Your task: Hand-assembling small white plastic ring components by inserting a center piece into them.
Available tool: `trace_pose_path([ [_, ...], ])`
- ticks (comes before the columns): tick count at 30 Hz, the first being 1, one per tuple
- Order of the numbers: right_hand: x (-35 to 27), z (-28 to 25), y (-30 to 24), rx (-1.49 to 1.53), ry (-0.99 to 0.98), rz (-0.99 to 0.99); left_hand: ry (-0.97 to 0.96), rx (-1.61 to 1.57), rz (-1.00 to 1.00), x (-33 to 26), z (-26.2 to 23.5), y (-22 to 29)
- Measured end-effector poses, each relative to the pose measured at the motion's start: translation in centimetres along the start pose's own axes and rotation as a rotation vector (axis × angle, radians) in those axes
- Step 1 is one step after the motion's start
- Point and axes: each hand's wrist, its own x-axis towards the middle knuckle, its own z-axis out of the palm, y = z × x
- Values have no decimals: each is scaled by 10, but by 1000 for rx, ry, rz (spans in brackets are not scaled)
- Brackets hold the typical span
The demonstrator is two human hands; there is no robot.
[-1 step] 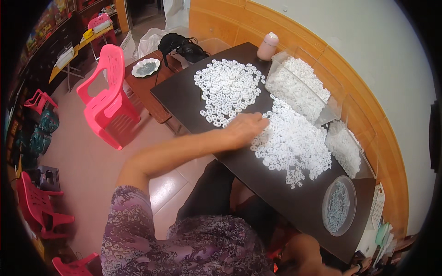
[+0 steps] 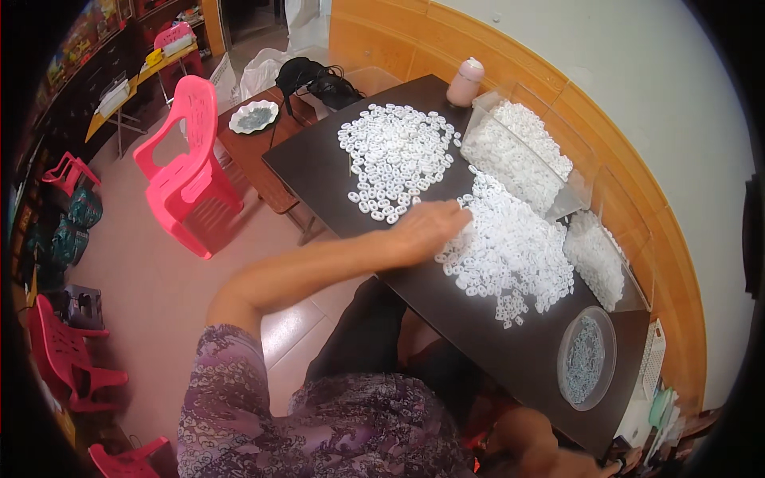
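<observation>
My left hand (image 2: 430, 229) reaches over the dark table with its fingers curled together, at the left edge of a heap of small white plastic pieces (image 2: 518, 239). What its fingertips hold, if anything, is too small to make out. Just beyond it lies a looser spread of white oval pieces with holes (image 2: 394, 147). My right arm bends toward the lower right, where my right hand (image 2: 631, 458) shows only in part by the table's near right corner, a dark band at its wrist. Its fingers cannot be made out.
Clear bins (image 2: 522, 147) of white pieces line the wall side, beside a pink bottle (image 2: 464, 82). A round clear tray (image 2: 609, 350) of small grey-blue pieces stands at the right. Leftward are a brown side table (image 2: 239, 151) with a white dish (image 2: 253, 117) and a pink chair (image 2: 182, 171).
My left hand has shifted very slightly to the right, toward the white heap. The piles and my right arm look the same.
</observation>
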Motion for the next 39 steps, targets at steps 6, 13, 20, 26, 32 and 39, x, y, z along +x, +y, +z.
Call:
trace_pose_path([
  [6,-59,13,62,-781,346,757,211,-444,-91,-12,-8,57],
  [13,-102,24,94,-777,319,870,95,-830,-337,-25,-20,85],
  [20,-100,24,105,-519,515,1163,99,-1062,-546,-32,-18,80],
  [26,-104,24,107,-316,763,1260,145,-1412,-736,-29,-7,81],
  [32,-117,33,109,-121,1091,1182,256,-1552,-838,-41,9,101],
  [39,-120,46,101,-102,1080,1189,319,-1499,-956,-45,17,116],
])
